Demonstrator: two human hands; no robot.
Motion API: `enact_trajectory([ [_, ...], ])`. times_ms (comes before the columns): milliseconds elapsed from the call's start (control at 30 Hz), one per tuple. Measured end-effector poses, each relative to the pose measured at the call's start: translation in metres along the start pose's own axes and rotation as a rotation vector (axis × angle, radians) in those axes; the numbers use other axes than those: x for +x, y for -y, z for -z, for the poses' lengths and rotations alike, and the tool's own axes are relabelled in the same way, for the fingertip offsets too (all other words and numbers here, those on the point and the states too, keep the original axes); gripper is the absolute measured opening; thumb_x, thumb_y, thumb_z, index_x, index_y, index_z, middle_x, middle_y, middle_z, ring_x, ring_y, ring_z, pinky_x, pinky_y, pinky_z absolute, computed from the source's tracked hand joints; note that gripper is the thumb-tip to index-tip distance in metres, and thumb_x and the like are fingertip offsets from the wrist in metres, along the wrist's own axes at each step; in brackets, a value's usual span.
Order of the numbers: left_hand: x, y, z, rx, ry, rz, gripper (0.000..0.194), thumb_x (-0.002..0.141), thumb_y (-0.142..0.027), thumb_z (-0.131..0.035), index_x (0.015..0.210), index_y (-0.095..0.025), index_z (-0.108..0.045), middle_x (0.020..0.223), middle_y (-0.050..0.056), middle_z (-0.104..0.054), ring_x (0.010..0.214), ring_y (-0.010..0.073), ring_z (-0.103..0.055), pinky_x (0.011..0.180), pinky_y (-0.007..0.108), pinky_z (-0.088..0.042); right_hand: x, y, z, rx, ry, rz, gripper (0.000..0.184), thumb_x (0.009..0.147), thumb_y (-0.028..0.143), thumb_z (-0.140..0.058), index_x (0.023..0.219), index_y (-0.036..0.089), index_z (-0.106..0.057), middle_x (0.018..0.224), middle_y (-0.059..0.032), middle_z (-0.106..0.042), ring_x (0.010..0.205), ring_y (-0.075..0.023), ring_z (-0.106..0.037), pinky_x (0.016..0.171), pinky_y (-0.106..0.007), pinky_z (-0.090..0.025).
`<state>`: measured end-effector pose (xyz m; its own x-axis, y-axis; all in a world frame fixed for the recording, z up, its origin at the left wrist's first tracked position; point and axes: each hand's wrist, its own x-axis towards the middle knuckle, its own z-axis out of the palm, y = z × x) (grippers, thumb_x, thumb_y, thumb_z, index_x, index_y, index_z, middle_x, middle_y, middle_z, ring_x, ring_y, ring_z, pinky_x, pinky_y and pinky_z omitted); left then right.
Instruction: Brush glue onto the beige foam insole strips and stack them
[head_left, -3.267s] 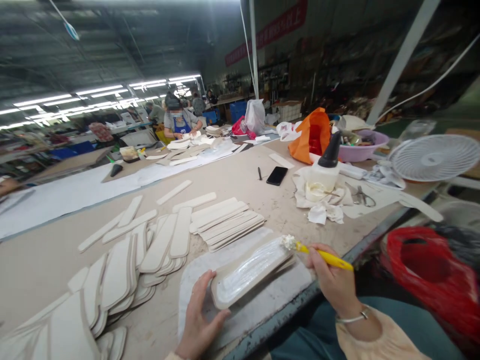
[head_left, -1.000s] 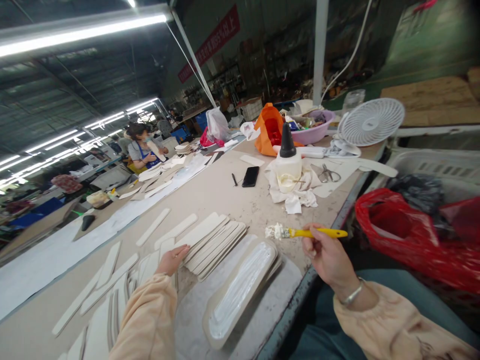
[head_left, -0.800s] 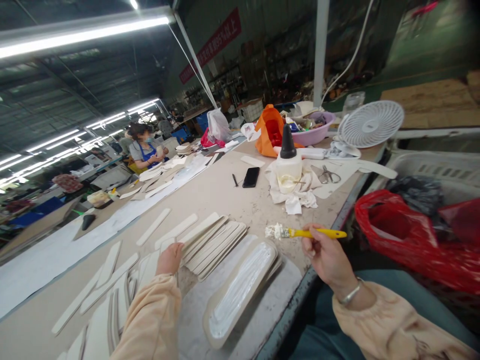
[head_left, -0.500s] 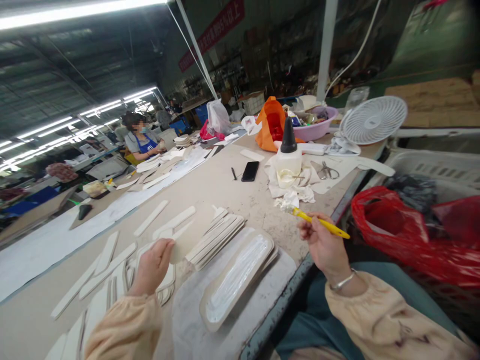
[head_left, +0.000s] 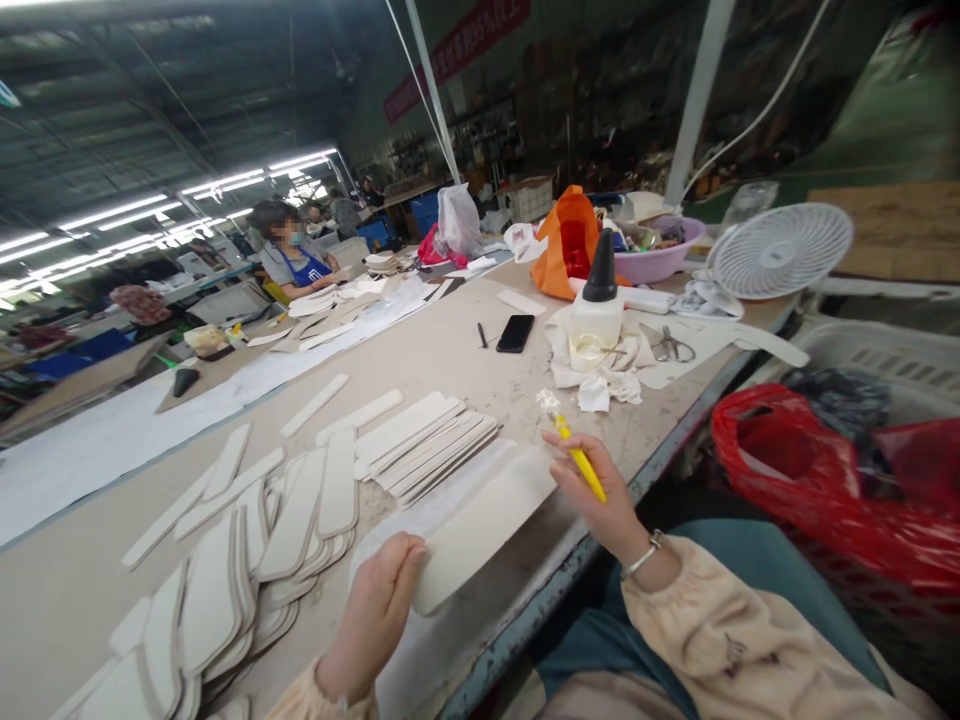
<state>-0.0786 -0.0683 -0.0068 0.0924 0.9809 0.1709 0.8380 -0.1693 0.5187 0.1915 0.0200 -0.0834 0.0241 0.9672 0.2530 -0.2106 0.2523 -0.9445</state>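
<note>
My left hand (head_left: 382, 605) pinches the near end of a long cream panel (head_left: 484, 525) with rounded corners. This panel lies over the spot of the glue-coated piece, which is hidden now. In my right hand (head_left: 604, 500) is a glue brush (head_left: 577, 455) with a yellow handle, its white-caked bristles pointing up and away. The right fingertips are at the panel's far end; whether they grip it I cannot tell. Under the panel lies a pale sheet (head_left: 375, 545). Just beyond it sits a neat stack of panels (head_left: 442, 450).
A loose pile of panels (head_left: 214, 590) spreads on the left. Behind are a phone (head_left: 515, 334), a glue bottle (head_left: 596, 320) on crumpled cloth, scissors (head_left: 673, 346) and a fan (head_left: 780, 250). The table edge (head_left: 525, 610) runs close to my lap. A co-worker (head_left: 292, 255) sits across.
My left hand took a panel from the stack and brought it right, over the glue-coated piece. My right hand moved left to the panel's far end, with the brush turned more upright.
</note>
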Motion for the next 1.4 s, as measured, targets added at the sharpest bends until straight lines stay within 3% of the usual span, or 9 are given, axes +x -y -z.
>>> enact_trajectory([
  [167, -0.001, 0.003, -0.008, -0.053, 0.052, 0.112, 0.032, 0.093, -0.041, -0.042, 0.080, -0.023, -0.065, 0.070, 0.001, -0.067, 0.065, 0.0160, -0.061, 0.060, 0.027, -0.047, 0.004, 0.003, -0.010, -0.257, -0.005, 0.037, 0.023, 0.084, 0.032, -0.066, 0.098, 0.026, -0.048, 0.118, -0.0081, -0.067, 0.108, -0.0226, -0.063, 0.087, -0.038, -0.050],
  [333, -0.011, 0.014, -0.010, -0.119, -0.099, 0.233, 0.031, 0.094, -0.038, -0.042, 0.097, -0.021, -0.068, 0.088, 0.002, -0.073, 0.081, 0.0159, -0.066, 0.070, 0.026, -0.051, 0.018, -0.007, -0.023, -0.320, 0.036, 0.094, 0.029, 0.082, 0.033, -0.068, 0.102, 0.025, -0.048, 0.114, -0.0081, -0.069, 0.107, -0.0243, -0.064, 0.085, -0.038, -0.050],
  [500, -0.033, 0.034, -0.012, -0.063, -0.245, 0.295, 0.029, 0.094, -0.034, -0.042, 0.105, -0.017, -0.064, 0.069, 0.000, -0.067, 0.056, 0.0117, -0.061, 0.060, 0.024, -0.050, 0.020, -0.017, -0.029, -0.378, 0.106, 0.080, 0.027, 0.083, 0.034, -0.067, 0.100, 0.025, -0.049, 0.114, -0.0063, -0.070, 0.101, -0.0236, -0.066, 0.074, -0.034, -0.052],
  [600, -0.048, 0.044, -0.016, -0.034, -0.334, 0.256, 0.023, 0.093, -0.030, -0.046, 0.101, -0.017, -0.064, 0.071, 0.000, -0.066, 0.060, 0.0120, -0.062, 0.062, 0.025, -0.050, 0.019, -0.021, -0.028, -0.433, 0.112, 0.076, 0.026, 0.082, 0.033, -0.067, 0.100, 0.025, -0.050, 0.114, -0.0059, -0.070, 0.101, -0.0240, -0.066, 0.070, -0.033, -0.052],
  [800, -0.076, 0.052, -0.032, 0.026, -0.448, 0.059, 0.018, 0.087, -0.018, -0.054, 0.100, -0.020, -0.066, 0.093, 0.007, -0.065, 0.088, 0.0168, -0.063, 0.078, 0.031, -0.053, 0.019, -0.022, -0.026, -0.538, 0.102, 0.100, 0.026, 0.084, 0.035, -0.065, 0.103, 0.025, -0.051, 0.114, -0.0052, -0.070, 0.099, -0.0247, -0.066, 0.069, -0.033, -0.052],
  [1033, -0.082, 0.054, -0.049, 0.087, -0.416, -0.093, 0.036, 0.085, -0.008, -0.046, 0.109, -0.024, -0.068, 0.102, 0.009, -0.059, 0.098, 0.0190, -0.060, 0.080, 0.033, -0.055, 0.019, -0.019, -0.025, -0.641, 0.112, 0.152, 0.024, 0.084, 0.034, -0.065, 0.103, 0.026, -0.052, 0.113, -0.0037, -0.070, 0.089, -0.0233, -0.068, 0.071, -0.035, -0.052],
  [1300, -0.080, 0.057, -0.056, 0.153, -0.364, -0.131, 0.042, 0.083, -0.004, -0.046, 0.111, -0.026, -0.068, 0.109, 0.010, -0.056, 0.105, 0.0216, -0.057, 0.087, 0.039, -0.055, 0.018, -0.019, -0.025, -0.657, 0.146, 0.163, 0.022, 0.084, 0.032, -0.064, 0.103, 0.027, -0.054, 0.113, -0.0030, -0.070, 0.084, -0.0215, -0.069, 0.074, -0.035, -0.053],
  [1400, -0.080, 0.058, -0.057, 0.161, -0.367, -0.137, 0.042, 0.082, -0.005, -0.046, 0.112, -0.027, -0.067, 0.109, 0.009, -0.056, 0.104, 0.0217, -0.057, 0.089, 0.042, -0.054, 0.017, -0.020, -0.024, -0.664, 0.153, 0.189, 0.021, 0.085, 0.031, -0.063, 0.103, 0.027, -0.054, 0.115, -0.0034, -0.069, 0.091, -0.0229, -0.068, 0.079, -0.037, -0.053],
])
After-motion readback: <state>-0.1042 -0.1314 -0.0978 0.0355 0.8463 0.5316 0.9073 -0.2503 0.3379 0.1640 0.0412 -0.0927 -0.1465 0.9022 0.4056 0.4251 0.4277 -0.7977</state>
